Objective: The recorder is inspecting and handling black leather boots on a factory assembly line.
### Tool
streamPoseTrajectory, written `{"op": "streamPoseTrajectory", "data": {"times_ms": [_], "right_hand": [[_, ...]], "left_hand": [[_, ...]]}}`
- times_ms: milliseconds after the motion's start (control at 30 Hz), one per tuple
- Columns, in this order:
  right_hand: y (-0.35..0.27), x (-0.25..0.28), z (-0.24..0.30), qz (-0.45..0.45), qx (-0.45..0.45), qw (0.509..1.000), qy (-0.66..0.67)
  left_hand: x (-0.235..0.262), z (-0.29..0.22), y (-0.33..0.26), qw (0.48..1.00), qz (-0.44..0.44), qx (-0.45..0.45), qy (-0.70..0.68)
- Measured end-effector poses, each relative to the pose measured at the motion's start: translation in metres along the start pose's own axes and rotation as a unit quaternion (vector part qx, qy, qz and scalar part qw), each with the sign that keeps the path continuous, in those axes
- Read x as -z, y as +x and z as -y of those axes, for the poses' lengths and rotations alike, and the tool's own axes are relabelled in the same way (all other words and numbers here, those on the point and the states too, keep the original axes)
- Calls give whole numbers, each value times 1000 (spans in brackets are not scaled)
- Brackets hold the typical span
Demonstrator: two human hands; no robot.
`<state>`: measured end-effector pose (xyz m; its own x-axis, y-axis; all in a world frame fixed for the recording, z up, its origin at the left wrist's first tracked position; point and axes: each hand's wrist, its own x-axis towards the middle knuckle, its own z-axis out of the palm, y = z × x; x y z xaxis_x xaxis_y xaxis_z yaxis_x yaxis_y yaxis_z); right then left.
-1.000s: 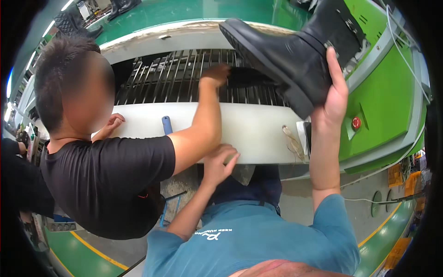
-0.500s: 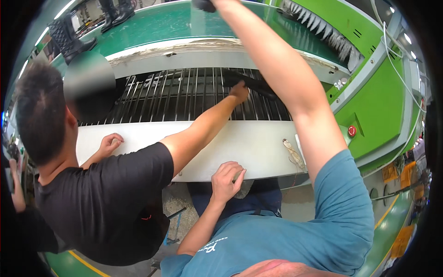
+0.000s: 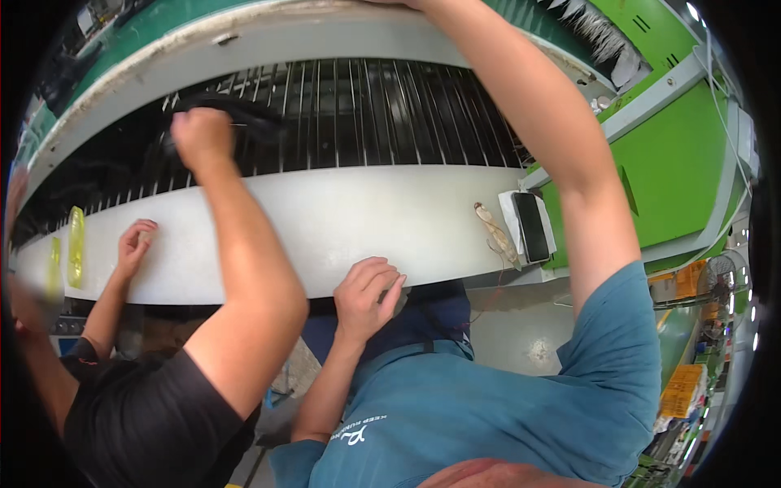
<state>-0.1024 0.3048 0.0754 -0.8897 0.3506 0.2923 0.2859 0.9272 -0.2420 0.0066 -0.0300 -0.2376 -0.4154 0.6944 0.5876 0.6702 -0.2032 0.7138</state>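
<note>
White ledge (image 3: pixel 325 228): left hand (image 3: pixel 366 297) grips edge, fingers curled; right hand out of view.

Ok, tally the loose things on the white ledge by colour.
Yellow: 2, strips
Black: 1, phone
White: 1, pad under the phone
Tan: 1, brush-like tool
Total: 5 on the ledge

A white curved ledge (image 3: pixel 342 220) fronts a black slatted conveyor (image 3: pixel 366 114). On the ledge lie a dark phone (image 3: pixel 531 226) and a tan strip (image 3: pixel 496 236). A black item (image 3: pixel 244 122) rests on the slats.
</note>
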Motion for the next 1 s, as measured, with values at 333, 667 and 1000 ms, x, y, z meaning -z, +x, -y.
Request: {"op": "streamPoseTrajectory", "data": {"times_ms": [333, 667, 1000], "right_hand": [[-98, 81, -190, -123, -244, 961, -39], [-171, 188, -581, 80, -402, 834, -370], [-229, 229, -617, 26, -594, 767, -243]], "left_hand": [[52, 12, -145, 951, -13, 222, 215], [19, 68, -179, 890, -58, 347, 290], [24, 92, -200, 848, -107, 419, 307]]}}
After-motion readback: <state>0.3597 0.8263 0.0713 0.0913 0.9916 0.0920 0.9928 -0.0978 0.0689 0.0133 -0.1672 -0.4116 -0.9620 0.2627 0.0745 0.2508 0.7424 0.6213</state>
